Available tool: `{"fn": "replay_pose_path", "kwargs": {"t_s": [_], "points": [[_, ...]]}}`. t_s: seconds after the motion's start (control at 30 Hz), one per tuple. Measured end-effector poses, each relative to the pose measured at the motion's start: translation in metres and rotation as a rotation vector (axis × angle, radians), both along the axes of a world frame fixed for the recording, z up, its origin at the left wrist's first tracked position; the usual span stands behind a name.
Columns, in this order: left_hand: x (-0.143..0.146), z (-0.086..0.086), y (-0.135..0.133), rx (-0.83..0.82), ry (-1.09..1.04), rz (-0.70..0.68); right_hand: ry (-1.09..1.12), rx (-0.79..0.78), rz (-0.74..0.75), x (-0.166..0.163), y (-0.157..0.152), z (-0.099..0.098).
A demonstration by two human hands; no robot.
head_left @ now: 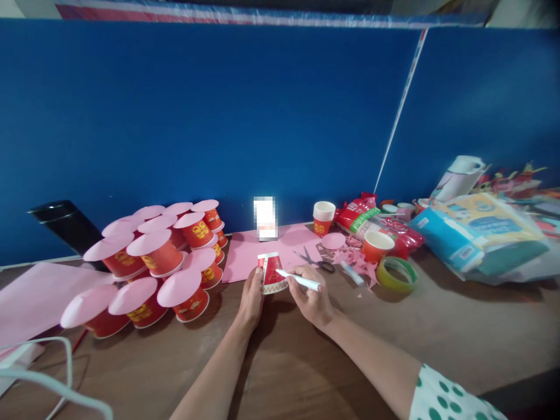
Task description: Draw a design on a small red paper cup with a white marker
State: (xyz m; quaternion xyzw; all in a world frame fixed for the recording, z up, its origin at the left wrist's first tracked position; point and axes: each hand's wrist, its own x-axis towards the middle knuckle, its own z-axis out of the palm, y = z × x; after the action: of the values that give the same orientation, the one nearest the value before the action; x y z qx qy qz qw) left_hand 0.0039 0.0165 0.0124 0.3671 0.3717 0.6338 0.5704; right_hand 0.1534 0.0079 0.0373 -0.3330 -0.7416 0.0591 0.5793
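My left hand (pixel 252 297) is closed around the left side of a red paper cup (pixel 270 269), which looks turned upside down. A zigzag line runs along the cup's wide lower band, and gold marks show on its red side. In my right hand (pixel 312 300) I grip a white marker pen (pixel 308 282), its tip at the cup's side. Behind the cup lie sheets of pink paper (pixel 240 248). Dark-handled scissors (pixel 324 265) rest just beyond my right hand, partly on the paper.
To the left, several upturned red cups with pink paper cones (pixel 151 242) are stacked before a black bottle (pixel 65 224). At right are stacked cups (pixel 324 211), pink scraps (pixel 354 256), a tape roll (pixel 397 275) and a blue package (pixel 450 236). A white cable (pixel 56 388) lies front left.
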Motion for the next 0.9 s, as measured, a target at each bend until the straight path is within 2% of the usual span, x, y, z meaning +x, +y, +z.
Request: {"fn": "replay_pose_path", "kwargs": {"t_s": [0.17, 0.9], "points": [[-0.0003, -0.0017, 0.0012, 0.024, -0.003, -0.015, -0.005, -0.002, -0.010, 0.0003, 0.0008, -0.0003], [-0.0010, -0.0036, 0.0031, -0.056, -0.053, 0.055, -0.014, -0.009, -0.029, 0.0016, 0.0008, -0.0008]]}}
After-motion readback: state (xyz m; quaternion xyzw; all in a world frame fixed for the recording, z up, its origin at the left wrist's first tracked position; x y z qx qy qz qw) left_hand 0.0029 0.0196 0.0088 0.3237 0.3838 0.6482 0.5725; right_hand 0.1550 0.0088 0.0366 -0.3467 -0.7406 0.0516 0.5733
